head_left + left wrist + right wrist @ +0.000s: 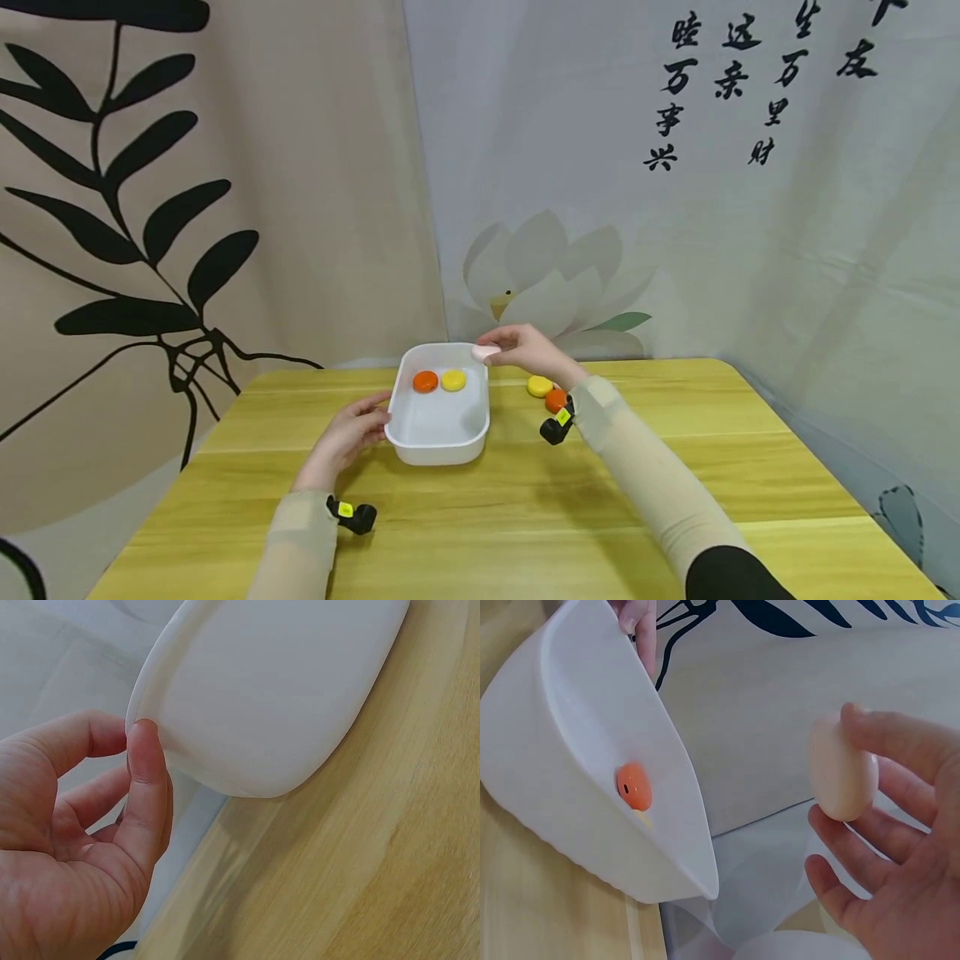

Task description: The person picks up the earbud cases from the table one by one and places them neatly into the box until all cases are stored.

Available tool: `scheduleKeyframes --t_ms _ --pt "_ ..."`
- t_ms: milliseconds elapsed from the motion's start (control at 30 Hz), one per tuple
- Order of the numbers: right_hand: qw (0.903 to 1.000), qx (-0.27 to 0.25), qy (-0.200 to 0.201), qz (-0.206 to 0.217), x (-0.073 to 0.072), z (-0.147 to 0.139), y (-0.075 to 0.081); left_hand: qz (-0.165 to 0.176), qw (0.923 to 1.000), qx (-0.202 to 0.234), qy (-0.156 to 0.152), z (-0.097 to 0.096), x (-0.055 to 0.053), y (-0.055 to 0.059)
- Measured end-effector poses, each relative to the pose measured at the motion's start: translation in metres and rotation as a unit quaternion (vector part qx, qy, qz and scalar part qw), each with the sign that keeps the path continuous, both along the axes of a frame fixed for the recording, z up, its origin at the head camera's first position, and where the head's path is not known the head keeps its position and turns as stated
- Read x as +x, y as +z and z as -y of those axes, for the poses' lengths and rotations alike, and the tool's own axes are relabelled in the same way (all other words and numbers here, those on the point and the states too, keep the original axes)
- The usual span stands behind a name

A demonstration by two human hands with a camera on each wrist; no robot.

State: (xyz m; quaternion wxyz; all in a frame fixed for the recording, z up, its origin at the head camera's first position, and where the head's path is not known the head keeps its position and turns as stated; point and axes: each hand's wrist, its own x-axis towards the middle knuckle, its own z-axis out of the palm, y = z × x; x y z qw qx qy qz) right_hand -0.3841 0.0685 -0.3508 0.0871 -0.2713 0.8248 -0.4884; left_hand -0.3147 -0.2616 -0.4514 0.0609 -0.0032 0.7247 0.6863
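Note:
A white plastic box with rounded corners stands on the table, open at the top. Inside it lie an orange rounded piece and a yellow one, side by side. My left hand pinches the box's left rim between thumb and fingers, as the left wrist view of that hand shows. Over the box's far right corner, my right hand holds a smooth pale pink oval piece between thumb and fingertips. In the right wrist view this piece is clear of the box.
To the right of the box, another yellow piece and another orange piece lie together on the wooden table, under the right forearm. A printed cloth hangs behind the table's far edge.

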Motion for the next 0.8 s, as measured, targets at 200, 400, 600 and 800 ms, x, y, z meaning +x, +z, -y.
scheduleKeyframes --t_ms 200,400,600,800 --pt "1.0 0.0 0.006 -0.006 -0.001 0.007 0.004 -0.002 1.0 0.003 -0.003 0.001 -0.001 0.001" --pt "0.9998 0.006 0.012 -0.012 -0.004 0.013 0.009 -0.002 1.0 0.009 -0.003 0.002 -0.001 0.0" --pt "0.9996 0.015 0.006 -0.021 -0.006 0.021 0.014 -0.003 1.0 0.009 -0.001 0.001 -0.001 -0.001" --pt "0.9997 0.01 0.008 -0.022 -0.008 0.028 0.017 -0.003 0.9999 0.01 -0.001 0.002 -0.002 -0.002"
